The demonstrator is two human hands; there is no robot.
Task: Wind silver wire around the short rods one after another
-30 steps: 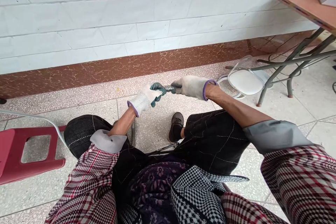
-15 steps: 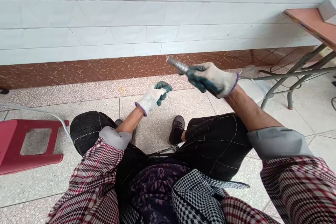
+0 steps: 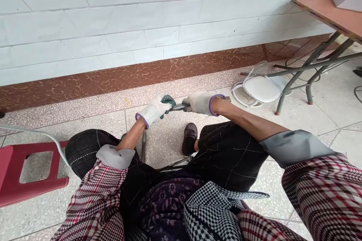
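Note:
Both of my hands wear white knit gloves with green palms and purple cuffs. My right hand (image 3: 200,103) is closed around a short ribbed metal hose (image 3: 178,107), held level above the floor between my knees. My left hand (image 3: 156,109) meets the hose's left end, its green fingertips curled and pinching at it. What the left fingers hold at that end is too small to make out. A thin metal rod (image 3: 143,145) stands below my left wrist, beside my knee.
A red plastic stool (image 3: 25,175) stands at the left with a grey cable (image 3: 36,132) across it. At the right stands a folding table (image 3: 325,7) on metal legs, with a white round seat (image 3: 261,88) under it. A tiled wall runs along the back.
Half a second ago my right hand held the hose raised and away from the left hand. It has come back down, and both hands meet at the hose again.

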